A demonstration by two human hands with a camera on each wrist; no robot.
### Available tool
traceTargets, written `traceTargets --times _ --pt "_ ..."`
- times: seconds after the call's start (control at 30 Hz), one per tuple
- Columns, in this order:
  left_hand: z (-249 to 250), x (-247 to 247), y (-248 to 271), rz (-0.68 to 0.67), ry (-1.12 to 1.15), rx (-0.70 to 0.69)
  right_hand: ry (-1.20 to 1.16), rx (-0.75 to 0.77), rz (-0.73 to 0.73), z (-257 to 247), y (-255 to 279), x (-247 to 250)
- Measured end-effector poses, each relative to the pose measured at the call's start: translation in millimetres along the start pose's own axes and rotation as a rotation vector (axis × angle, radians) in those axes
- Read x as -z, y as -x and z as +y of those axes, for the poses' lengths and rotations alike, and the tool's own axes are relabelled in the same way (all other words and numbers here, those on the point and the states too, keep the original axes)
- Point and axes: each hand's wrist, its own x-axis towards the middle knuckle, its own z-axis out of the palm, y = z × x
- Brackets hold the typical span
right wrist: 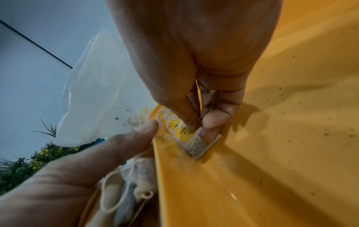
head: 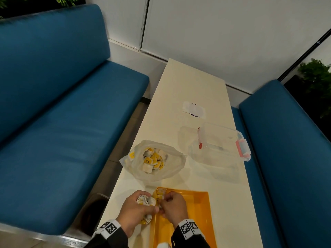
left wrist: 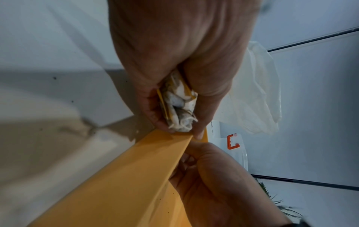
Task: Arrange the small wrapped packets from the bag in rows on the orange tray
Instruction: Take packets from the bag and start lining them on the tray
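Left hand grips a soft bunch of small square packets, just beside the orange tray at its 9 o'clock edge. Right hand pinches one flat papery packet against the smooth tray floor. At 12 o'clock, the crinkly clear bag of packets sits on the pale bench.

desk: cream, running long and narrow between the seats
clear box: lying on the desk's right side, red latch
blue benches: flanking both sides
plants: showing behind
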Motion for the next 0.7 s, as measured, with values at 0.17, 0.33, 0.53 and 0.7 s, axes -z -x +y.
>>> traceTargets --times 0.17,0.33,0.53,0.7 --pt "2.8 3.8 2.6 -0.013 0.007 0.020 -0.036 -0.013 -0.024 4.7 0.5 3.5" --pt "12.8 16.7 6.3 -0.095 0.291 0.112 -0.040 0.039 0.009 6.6 9.1 17.9" --pt "28.7 18.3 11.9 -0.141 0.546 0.164 0.078 0.441 -0.075 -9.1 40.3 25.9" --pt "32.7 12.7 14.0 -0.131 0.627 0.195 0.188 0.755 -0.218 -13.3 59.8 21.4"
